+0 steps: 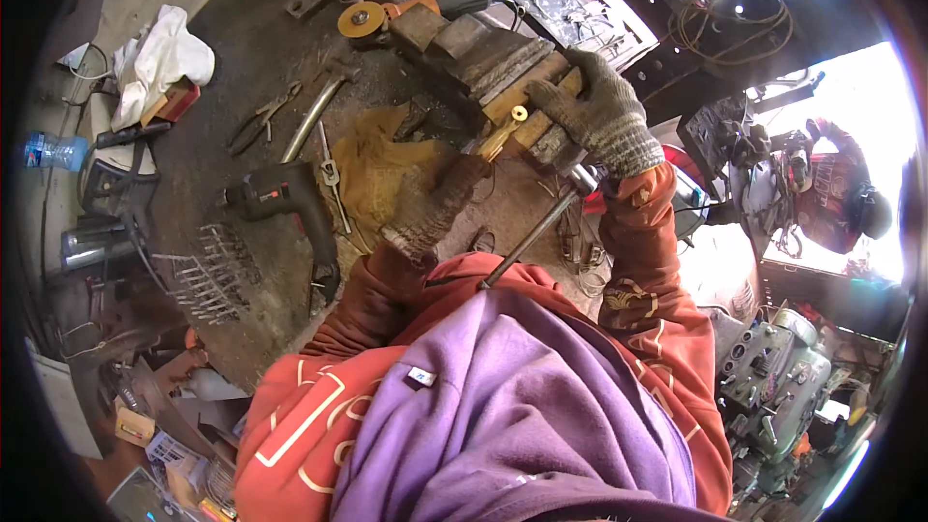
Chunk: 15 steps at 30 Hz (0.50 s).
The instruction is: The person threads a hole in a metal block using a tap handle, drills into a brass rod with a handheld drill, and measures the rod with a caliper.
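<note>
A heavy bench vise (476, 50) is in front of me, with yellowish-brown blocks (527, 87) between its jaws. My right hand (601, 114), in a grey knitted glove, grips the right end of these blocks, its fingers bent over the top. My left hand (432, 205), gloved and blurred, is closed on a narrow brass-coloured piece (495, 143) beside the vise. A small round brass end with a hole (519, 114) shows at the piece's upper tip. The vise's long handle (532, 237) slants down toward my body.
An angle grinder (411, 10) lies behind the vise. Left of my hands are a power drill (280, 198), a hammer (314, 116), tongs (263, 118), a tan cloth (372, 159) and several drill bits or rods (208, 275). A water bottle (56, 151) and white cloth (164, 63) lie farther left.
</note>
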Each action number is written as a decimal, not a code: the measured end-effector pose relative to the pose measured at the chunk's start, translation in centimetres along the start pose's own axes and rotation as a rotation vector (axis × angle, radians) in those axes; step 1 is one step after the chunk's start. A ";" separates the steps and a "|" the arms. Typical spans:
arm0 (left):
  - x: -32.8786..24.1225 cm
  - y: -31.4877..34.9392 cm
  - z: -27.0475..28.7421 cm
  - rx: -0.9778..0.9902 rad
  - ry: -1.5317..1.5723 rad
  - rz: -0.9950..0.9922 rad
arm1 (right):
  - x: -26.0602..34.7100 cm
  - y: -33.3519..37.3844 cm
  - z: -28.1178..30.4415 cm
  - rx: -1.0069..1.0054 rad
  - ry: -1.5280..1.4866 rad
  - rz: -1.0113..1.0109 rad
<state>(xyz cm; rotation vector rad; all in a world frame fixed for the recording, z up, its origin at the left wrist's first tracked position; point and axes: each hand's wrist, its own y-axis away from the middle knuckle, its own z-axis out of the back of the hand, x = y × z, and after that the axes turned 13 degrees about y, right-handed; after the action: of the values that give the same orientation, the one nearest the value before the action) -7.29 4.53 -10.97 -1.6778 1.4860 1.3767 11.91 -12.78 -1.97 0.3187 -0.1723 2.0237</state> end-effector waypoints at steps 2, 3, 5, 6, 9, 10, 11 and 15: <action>0.3 -0.9 0.2 0.036 -0.092 0.031 | -0.6 0.0 -0.5 -0.060 0.014 0.024; 1.3 -1.5 0.5 0.052 -0.133 -0.036 | -0.4 0.1 -0.5 -0.058 0.013 0.022; 1.7 -2.1 0.1 0.075 -0.176 -0.102 | -0.1 0.2 -0.2 -0.066 0.026 0.024; 1.3 -2.2 -0.8 0.063 -0.137 -0.077 | -0.2 0.3 -0.3 -0.069 0.026 0.018; 2.2 -3.1 -0.9 0.074 -0.135 -0.112 | -0.2 0.3 -0.2 -0.022 -0.097 0.005; 3.2 -3.6 -0.5 0.089 -0.170 -0.168 | -0.3 0.3 -0.2 -0.032 -0.097 -0.004; 5.2 -4.3 0.3 0.094 -0.172 -0.171 | -0.3 0.1 -0.5 -0.025 -0.099 0.005; 6.8 -5.3 1.7 0.153 -0.239 -0.446 | -2.8 1.5 -3.3 -0.189 -0.270 -0.026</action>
<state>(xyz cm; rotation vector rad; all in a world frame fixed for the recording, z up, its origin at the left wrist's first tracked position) -3.68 4.65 -19.03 -1.5639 0.9815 1.1404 11.25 -14.98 -5.96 0.4701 -0.5212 1.9152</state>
